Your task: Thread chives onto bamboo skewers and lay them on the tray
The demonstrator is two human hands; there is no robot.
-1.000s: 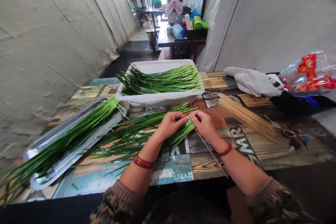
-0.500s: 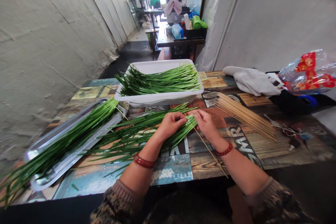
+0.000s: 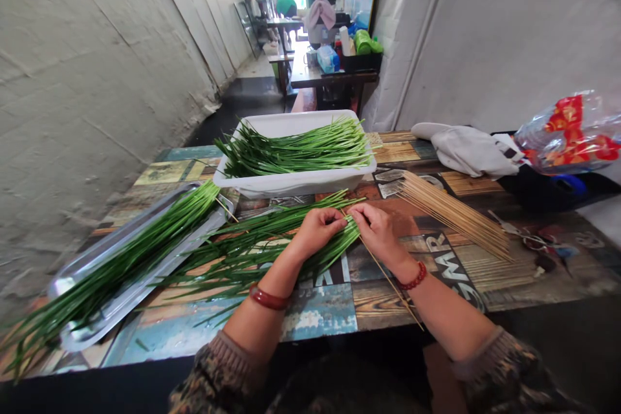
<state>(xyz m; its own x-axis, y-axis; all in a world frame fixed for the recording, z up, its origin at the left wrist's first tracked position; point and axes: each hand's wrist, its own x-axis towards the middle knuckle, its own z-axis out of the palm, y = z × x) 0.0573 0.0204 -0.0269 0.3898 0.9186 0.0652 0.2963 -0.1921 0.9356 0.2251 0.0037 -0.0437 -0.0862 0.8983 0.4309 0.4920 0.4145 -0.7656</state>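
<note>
Long green garlic chives point(image 3: 252, 252) lie across the table, their pale ends gathered between my two hands. My left hand point(image 3: 317, 229) is closed on the chives near those ends, thumb and fingers pinched. Close beside it, my right hand point(image 3: 377, 229) pinches the tips of the same chives. A thin bamboo skewer point(image 3: 388, 281) crosses the chive ends and slants toward the table's near edge; the fingers hide where it meets the stalks. On the left, a metal tray point(image 3: 116, 317) bears a bundle of chives point(image 3: 140, 259) with a skewer at its pale end.
Behind my hands stands a white plastic tub point(image 3: 295, 187) of loose chives. A fan of bamboo skewers point(image 3: 456, 220) lies to the right, near keys point(image 3: 543, 262), a light cap point(image 3: 460, 149) and a clear plastic bag point(image 3: 572, 136). Farther back is another table point(image 3: 310, 77) with goods.
My right hand has shifted slightly at the chive ends, its fingers drawn closer over the tips. The left hand, tub and tray stay almost where they were.
</note>
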